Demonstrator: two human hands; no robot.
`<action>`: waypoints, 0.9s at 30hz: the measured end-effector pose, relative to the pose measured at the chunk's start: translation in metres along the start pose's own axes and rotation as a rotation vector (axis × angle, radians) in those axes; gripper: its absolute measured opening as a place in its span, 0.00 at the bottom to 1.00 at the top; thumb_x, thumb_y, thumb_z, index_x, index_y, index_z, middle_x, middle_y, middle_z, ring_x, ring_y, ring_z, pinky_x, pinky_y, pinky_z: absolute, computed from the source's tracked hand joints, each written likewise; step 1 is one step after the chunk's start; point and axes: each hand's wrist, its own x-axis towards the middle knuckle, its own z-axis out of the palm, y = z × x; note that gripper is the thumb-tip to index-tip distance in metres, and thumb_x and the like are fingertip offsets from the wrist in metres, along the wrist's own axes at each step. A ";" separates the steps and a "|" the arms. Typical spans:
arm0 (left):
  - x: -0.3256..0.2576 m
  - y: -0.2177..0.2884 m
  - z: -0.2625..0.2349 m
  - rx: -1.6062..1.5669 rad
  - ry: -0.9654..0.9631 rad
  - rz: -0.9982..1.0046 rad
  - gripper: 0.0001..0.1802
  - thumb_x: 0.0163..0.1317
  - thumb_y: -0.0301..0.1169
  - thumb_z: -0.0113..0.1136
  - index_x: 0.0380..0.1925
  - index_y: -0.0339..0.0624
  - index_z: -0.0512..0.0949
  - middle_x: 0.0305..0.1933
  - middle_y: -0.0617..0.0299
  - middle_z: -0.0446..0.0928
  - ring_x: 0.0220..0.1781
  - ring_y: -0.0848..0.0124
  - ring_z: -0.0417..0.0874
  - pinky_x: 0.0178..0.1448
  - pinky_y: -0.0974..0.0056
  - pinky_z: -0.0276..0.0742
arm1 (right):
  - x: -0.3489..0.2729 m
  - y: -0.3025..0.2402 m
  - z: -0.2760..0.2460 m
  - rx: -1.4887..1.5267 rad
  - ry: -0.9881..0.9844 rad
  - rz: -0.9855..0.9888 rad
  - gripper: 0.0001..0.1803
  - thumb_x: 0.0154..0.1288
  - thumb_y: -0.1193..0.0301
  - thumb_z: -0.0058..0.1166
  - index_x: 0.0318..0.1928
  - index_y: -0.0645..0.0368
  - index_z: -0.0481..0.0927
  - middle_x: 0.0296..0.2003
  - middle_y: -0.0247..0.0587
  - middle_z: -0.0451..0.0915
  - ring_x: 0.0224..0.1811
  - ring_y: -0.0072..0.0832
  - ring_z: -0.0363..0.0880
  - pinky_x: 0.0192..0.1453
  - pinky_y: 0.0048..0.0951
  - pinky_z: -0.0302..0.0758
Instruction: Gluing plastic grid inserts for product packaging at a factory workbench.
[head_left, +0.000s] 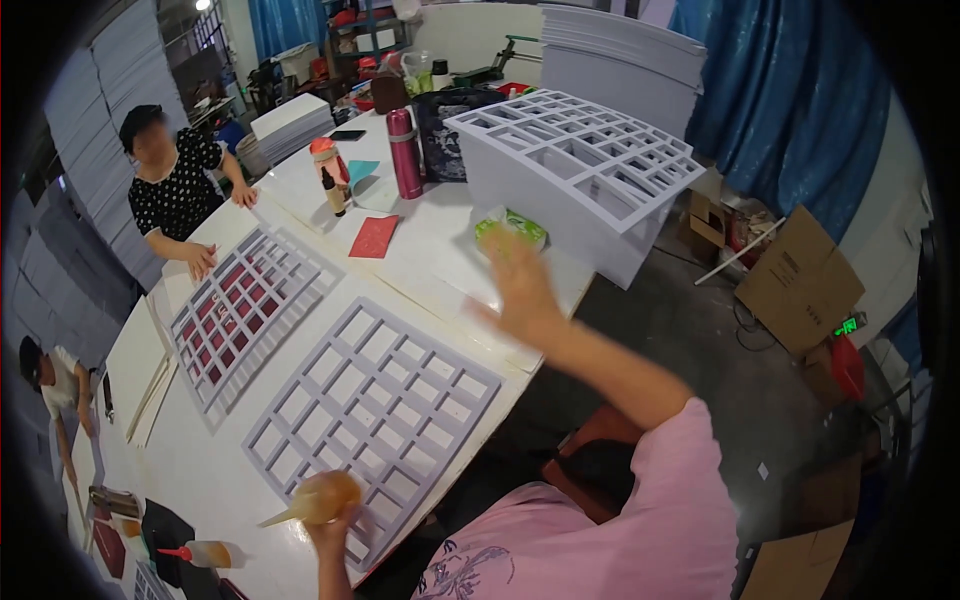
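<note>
My left hand is wrapped round a squeeze bottle of amber liquid, its pointed nozzle aimed to the left. The bottle is over the near corner of a pale grey grid panel that lies flat on the white table. My right hand reaches forward above the table, blurred, with thumb and fingers apart and nothing in it. Just beyond its fingertips lies a green soft packet, partly covered by the hand. Whether they touch cannot be told.
Across the white table, a person stands at a second grid panel with red beneath. A stack of grid panels, a magenta flask and a red card sit beyond. Another glue bottle lies at lower left.
</note>
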 end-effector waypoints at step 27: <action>-0.021 -0.106 -0.141 0.329 0.835 -0.069 0.38 0.48 0.44 0.70 0.54 0.32 0.66 0.50 0.47 0.75 0.51 0.58 0.77 0.56 0.61 0.71 | 0.077 0.158 -0.061 -0.882 -0.507 0.323 0.63 0.36 0.59 0.73 0.69 0.37 0.41 0.68 0.48 0.51 0.54 0.50 0.72 0.51 0.49 0.74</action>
